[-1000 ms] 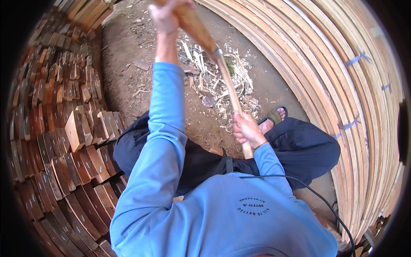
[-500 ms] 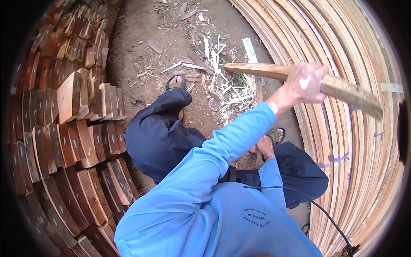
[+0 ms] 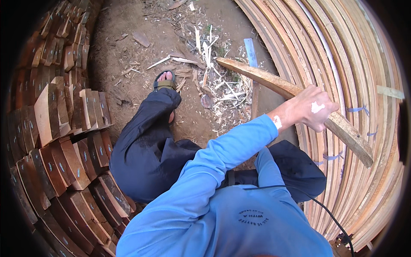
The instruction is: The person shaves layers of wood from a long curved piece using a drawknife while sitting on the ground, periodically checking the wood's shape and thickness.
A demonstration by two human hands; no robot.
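Observation:
My left hand is wrapped round a pale wooden stake. The stake slants from its pointed far end, over the shavings, to a blunt end at the right, above the stacked boards. My left forearm in its blue sleeve crosses in front of my body from the lower left. Behind that forearm my right hand is hidden; only the right sleeve shows between my knees. A narrow wooden stick runs upward from behind the left forearm, passing beneath the stake.
Stacked boards rise along the left, ends facing me. Long pale planks, partly tied with bluish strips, curve along the right. Wood shavings litter the dirt floor, where a flat blue strip lies. A black cable crosses my lap.
My left hand has come down and slightly right, tilting the stake more steeply toward its blunt end. My right hand, visible before near my right foot, is now covered by the left forearm.

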